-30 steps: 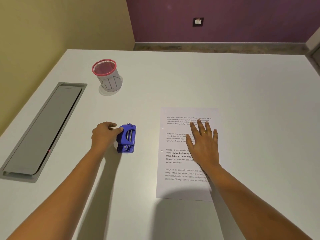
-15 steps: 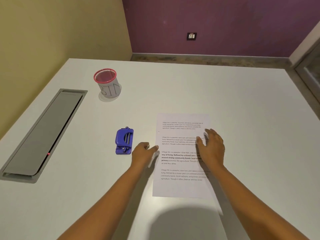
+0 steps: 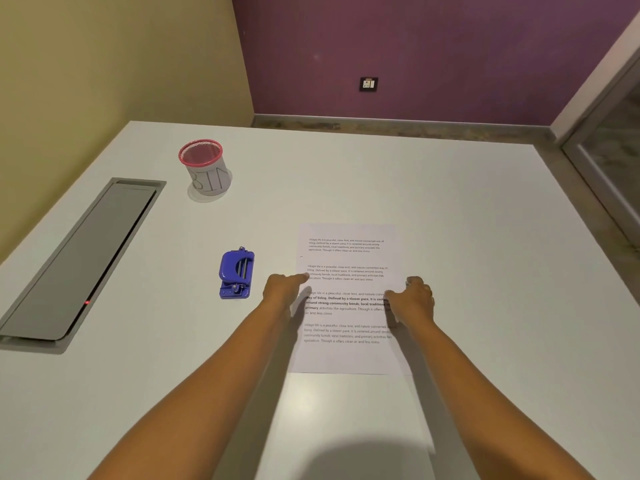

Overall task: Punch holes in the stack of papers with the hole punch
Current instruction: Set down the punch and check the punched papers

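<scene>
Squarely mid-table, printed side up and flat on the white table point(image 3: 485, 237): stack of papers point(image 3: 346, 355), four blocks of text showing, a small hole visible near the upper left edge.

At the stack's left edge, about halfway along: left hand point(image 3: 282, 291), most fingers curled, one fingertip point(image 3: 304, 277) stretched out and touching the margin. Impossible to tell whether pinching the sheets or merely touching.

At the stack's right edge, level with the other: right hand point(image 3: 415, 299), knuckles up, fingers curled down over the margin. Grip hidden under the knuckles, so no telling whether clamped on the paper.

Left of the stack, just beyond the left hand and untouched: blue hole punch point(image 3: 236, 274), resting upright on the tabletop.

Farther left of the stack and toward the far side: pink-rimmed mesh cup point(image 3: 206, 168) marked "BIN".

Well to the stack's left, set into the tabletop: long grey hatch point(image 3: 79, 261).

Beyond the stack, on the purple wall point(image 3: 450, 46): small switch plate point(image 3: 368, 84).
</scene>
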